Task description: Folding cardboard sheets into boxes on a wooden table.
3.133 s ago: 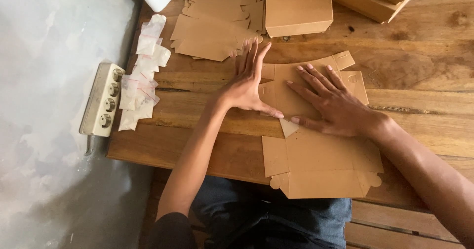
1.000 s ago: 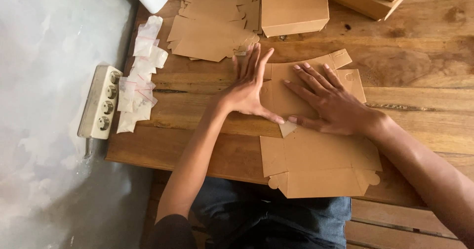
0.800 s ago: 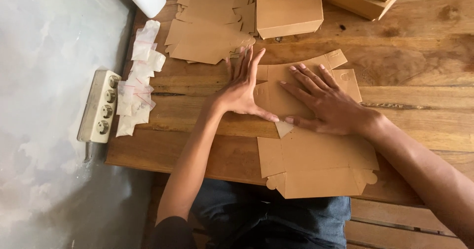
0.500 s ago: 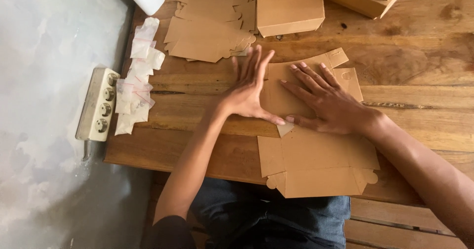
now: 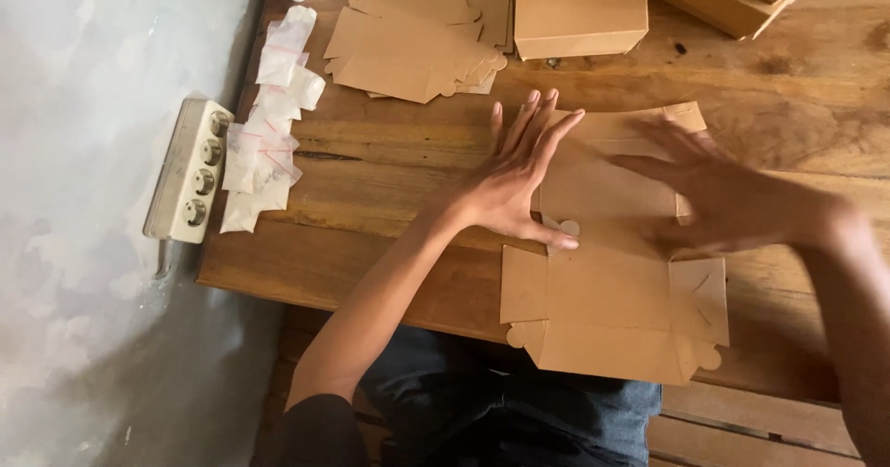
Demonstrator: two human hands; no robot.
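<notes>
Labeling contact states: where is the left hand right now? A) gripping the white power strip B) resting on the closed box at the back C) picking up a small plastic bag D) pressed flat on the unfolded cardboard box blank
D: the left hand lies palm down, fingers spread, on the flat cardboard blank, well away from the power strip and the plastic bags.

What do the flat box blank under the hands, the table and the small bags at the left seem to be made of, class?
Box blank: brown paperboard, matt, with cut tabs and creases. Table: wood planks, visible grain and knots, dull finish. Small bags: probably thin clear plastic, glossy and see-through. Left hand lies flat on the blank.
</notes>
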